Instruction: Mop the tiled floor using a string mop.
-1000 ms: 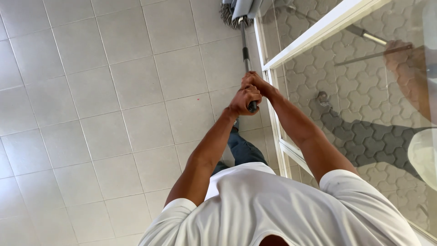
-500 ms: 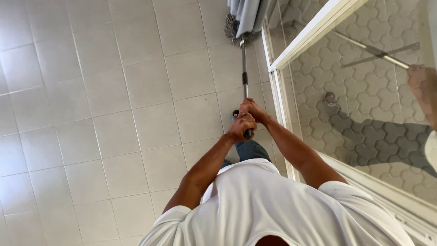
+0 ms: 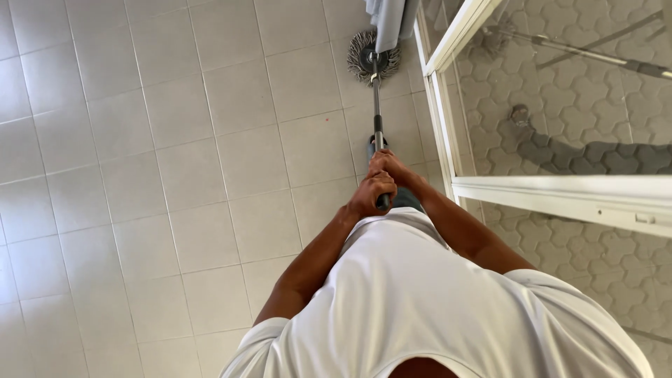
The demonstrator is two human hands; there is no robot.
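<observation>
Here, both hands are clamped on the mop handle [image 3: 377, 119] at centre frame: the left hand [image 3: 369, 194] wraps the grip end lower down, and the right hand [image 3: 390, 166] is closed round it just above, the two touching. The handle runs straight up the frame to the mop head [image 3: 372, 56], a grey stringy disc flat on the tiled floor [image 3: 175, 175] near the top edge. At right stands a glass door [image 3: 560, 105] in a white frame.
</observation>
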